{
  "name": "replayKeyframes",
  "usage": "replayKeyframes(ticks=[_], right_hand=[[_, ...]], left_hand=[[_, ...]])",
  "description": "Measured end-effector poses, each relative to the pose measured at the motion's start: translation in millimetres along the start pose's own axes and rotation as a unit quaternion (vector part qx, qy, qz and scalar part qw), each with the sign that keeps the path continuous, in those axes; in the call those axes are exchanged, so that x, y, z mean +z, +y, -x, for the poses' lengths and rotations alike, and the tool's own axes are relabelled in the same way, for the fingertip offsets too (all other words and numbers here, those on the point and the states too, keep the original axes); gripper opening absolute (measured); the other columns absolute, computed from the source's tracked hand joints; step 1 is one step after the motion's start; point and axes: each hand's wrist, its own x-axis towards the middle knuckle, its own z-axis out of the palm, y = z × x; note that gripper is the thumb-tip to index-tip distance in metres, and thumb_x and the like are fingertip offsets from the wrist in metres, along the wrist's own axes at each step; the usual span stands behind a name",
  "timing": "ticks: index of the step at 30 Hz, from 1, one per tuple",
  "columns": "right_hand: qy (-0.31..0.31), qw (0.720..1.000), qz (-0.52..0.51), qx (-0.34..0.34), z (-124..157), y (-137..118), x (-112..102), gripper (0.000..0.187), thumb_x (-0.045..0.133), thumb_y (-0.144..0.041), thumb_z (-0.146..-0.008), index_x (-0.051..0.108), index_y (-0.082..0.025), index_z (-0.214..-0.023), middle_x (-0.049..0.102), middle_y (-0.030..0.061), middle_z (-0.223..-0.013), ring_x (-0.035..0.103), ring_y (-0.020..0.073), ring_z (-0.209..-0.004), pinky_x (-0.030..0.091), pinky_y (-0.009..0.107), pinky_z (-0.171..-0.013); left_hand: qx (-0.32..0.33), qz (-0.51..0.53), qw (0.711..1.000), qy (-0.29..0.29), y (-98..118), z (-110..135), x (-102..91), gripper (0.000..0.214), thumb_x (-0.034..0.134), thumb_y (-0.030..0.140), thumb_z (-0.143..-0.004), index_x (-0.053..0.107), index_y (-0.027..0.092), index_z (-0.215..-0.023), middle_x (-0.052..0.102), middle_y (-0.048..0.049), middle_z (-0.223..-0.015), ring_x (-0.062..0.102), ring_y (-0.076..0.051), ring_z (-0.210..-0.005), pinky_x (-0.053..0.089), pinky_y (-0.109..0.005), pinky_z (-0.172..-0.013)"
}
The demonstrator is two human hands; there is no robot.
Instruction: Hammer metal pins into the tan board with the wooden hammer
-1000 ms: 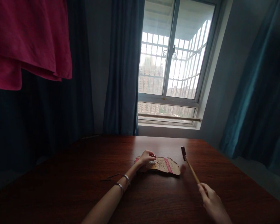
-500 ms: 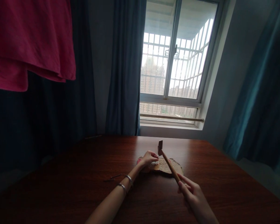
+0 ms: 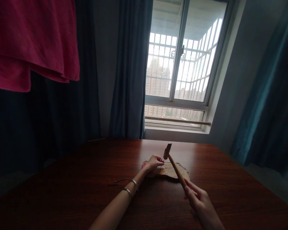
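On the reddish-brown table (image 3: 74,201), the board (image 3: 168,171) lay beneath the left hand (image 3: 155,161) and beyond the right hand (image 3: 199,198); the left's fingertips were drawn together, on what I cannot tell; the right was wrapped round the handle of the hammer (image 3: 176,169); a second earlier the hammer's head stood right of the board, now just beside the left fingertips; the board looked tan, dark-speckled, wavy-edged, pink at its left end.
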Motion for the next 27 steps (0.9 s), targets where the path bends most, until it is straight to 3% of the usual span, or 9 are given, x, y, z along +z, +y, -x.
replayKeyframes(ticks=[6, 14, 27], right_hand=[[0.005, 1.0, 0.028, -0.008, -3, 2, 1, 0.073, 0.059, -0.06, -0.067, 0.05, -0.012, -0.122, 0.049, -0.0036, -0.055, 0.033, 0.0026, -0.03, 0.023, 0.017, -0.029], [-0.002, 0.999, 0.04, 0.001, 0, 3, 1, 0.074, 0.053, -0.061, -0.071, 0.043, -0.014, -0.127, 0.05, -0.0033, -0.061, 0.031, 0.0019, -0.03, 0.022, 0.017, -0.028], [-0.001, 1.0, 0.002, -0.012, 4, -3, 6, 0.073, 0.053, -0.06, -0.072, 0.042, -0.014, -0.128, 0.049, -0.0041, -0.061, 0.033, 0.0019, -0.03, 0.021, 0.017, -0.029]], left_hand=[[-0.003, -0.026, 1.0, 0.003, -6, -2, 1.9, 0.029, 0.065, 0.031, -0.057, 0.07, 0.008, -0.073, 0.068, -0.007, -0.071, 0.06, -0.017, -0.068, 0.041, -0.023, -0.059], [-0.001, -0.041, 0.999, 0.008, -10, -3, 2.2, 0.03, 0.066, 0.031, -0.056, 0.071, 0.008, -0.075, 0.068, -0.0071, -0.07, 0.06, -0.017, -0.066, 0.042, -0.024, -0.059], [0.007, -0.031, 1.0, 0.003, -12, -4, 1.7, 0.03, 0.065, 0.03, -0.058, 0.07, 0.007, -0.075, 0.067, -0.0078, -0.071, 0.06, -0.017, -0.066, 0.041, -0.023, -0.058]])
